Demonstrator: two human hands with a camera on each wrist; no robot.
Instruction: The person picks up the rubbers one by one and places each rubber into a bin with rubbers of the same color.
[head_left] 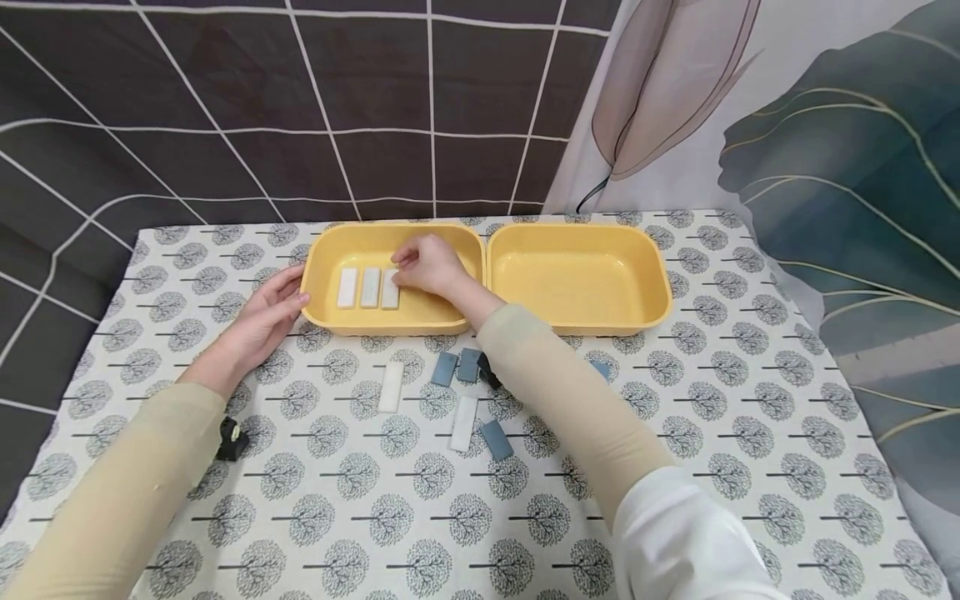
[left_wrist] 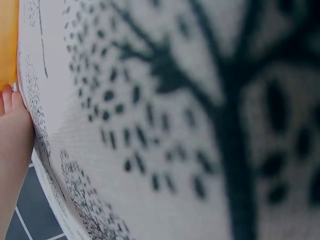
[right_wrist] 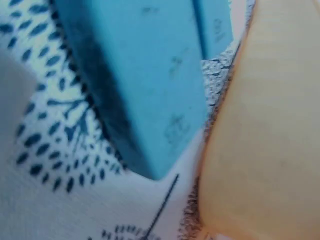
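Two yellow plastic bins stand side by side, the left bin (head_left: 442, 321) and the right bin (head_left: 577, 321). Three white rectangular tiles lie flat in a row in the left one: a first tile (head_left: 347, 288), a middle tile (head_left: 369, 288) and a right-hand tile (head_left: 389, 293). My right hand (head_left: 431, 267) reaches into this bin, fingers bent and apart from the thumb, with the thumb tip at the right-hand tile's edge. Against the bin's left end rests my left hand (head_left: 262, 321), its thumb at the rim and its fingers along the outer wall.
On the tree-print cloth in front lie white tiles (head_left: 391, 387) and several blue-grey tiles (head_left: 497, 440); some show close up as a blue tile (right_wrist: 145, 90) in the right wrist view. A black wrist device (head_left: 232, 439) sits by the left sleeve. Behind the table hangs a dark gridded cloth (head_left: 375, 100).
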